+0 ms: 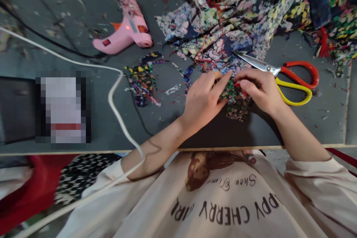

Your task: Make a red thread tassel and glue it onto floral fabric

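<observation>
A small dark floral fabric piece (238, 109) lies between my two hands near the table's front edge. My left hand (203, 95) holds its left side, with the index finger stretched over it and the thumb below. My right hand (260, 88) pinches at its right side, where a bit of red, thread-like material (239, 84) shows; the fingertips partly hide it. Just beyond my right hand lie scissors (269, 68) with one red and one yellow handle, their blades pointing left onto the patterned cloth.
Crumpled floral cloth (231, 26) and tangled red threads (205, 50) cover the back right. A pink glue gun (125, 31) stands at the back left. Fabric scraps (142, 81) lie left of my hands. A white cable (113, 96) crosses over my left forearm, beside a blurred-out object (63, 109).
</observation>
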`<act>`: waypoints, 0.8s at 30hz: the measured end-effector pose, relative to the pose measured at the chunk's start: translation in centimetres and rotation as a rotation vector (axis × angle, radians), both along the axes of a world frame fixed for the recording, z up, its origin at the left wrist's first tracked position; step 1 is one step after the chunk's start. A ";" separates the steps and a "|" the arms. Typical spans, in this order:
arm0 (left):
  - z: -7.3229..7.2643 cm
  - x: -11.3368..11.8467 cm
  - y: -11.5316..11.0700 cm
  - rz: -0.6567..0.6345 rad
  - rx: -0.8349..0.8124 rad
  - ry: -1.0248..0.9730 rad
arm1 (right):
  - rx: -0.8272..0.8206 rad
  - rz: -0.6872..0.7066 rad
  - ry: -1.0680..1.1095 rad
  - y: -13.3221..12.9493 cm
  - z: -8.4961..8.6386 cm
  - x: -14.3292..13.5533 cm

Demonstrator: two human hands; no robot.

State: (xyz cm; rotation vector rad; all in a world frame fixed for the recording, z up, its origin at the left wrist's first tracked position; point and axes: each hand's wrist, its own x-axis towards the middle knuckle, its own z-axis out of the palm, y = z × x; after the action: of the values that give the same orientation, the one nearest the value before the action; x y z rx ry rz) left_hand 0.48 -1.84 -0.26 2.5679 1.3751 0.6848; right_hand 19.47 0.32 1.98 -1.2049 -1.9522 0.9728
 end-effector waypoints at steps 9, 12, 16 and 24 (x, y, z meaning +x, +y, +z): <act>0.1 0.1 -0.2 -0.011 0.021 -0.021 | -0.067 0.008 -0.009 0.0 -0.2 -0.5; -0.1 0.1 0.0 0.029 -0.037 -0.117 | 0.011 -0.027 0.047 -0.1 -0.1 -0.2; 0.0 -0.2 0.4 0.024 -0.103 -0.285 | 0.279 -0.259 0.095 -0.7 0.0 -0.1; 0.5 -0.2 0.5 0.052 -0.188 -0.390 | 0.313 0.059 -0.079 -1.2 -1.0 -0.8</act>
State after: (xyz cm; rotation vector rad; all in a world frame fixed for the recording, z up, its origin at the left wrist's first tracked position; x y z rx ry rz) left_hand 0.28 -1.33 0.27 2.1197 1.3063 0.9534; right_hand 18.69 -0.84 0.98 -1.0258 -2.1180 0.6241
